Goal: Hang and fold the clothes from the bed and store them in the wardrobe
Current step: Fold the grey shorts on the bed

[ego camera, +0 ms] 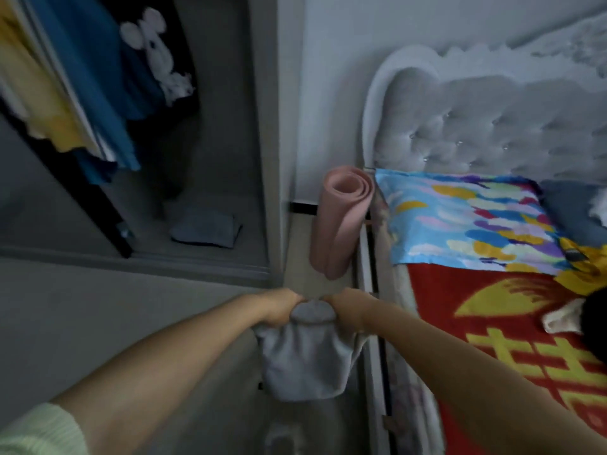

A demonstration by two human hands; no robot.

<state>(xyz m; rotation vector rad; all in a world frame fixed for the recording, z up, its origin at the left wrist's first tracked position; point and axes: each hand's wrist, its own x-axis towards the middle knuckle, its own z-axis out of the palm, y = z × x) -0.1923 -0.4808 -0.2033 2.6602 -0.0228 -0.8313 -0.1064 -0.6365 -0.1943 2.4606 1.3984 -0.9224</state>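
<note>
Between the bed (492, 323) and the open wardrobe (210, 178), the left hand (279, 310) and right hand (341, 305) each grasp the top edge of a grey garment (305, 359), probably folded. It hangs lengthwise below both grips; the wardrobe lies forward-left, nearer the left hand.

I can't see my fingers: both the left hand (283, 308) and the right hand (341, 302) have them buried in the grey garment (305, 359). Its lower part blurs into the floor. The hanging clothes (82, 93) run off the top-left edge. The bed (512, 290) is cut off at right, where a dark shape (596, 320) stays unidentifiable.
</note>
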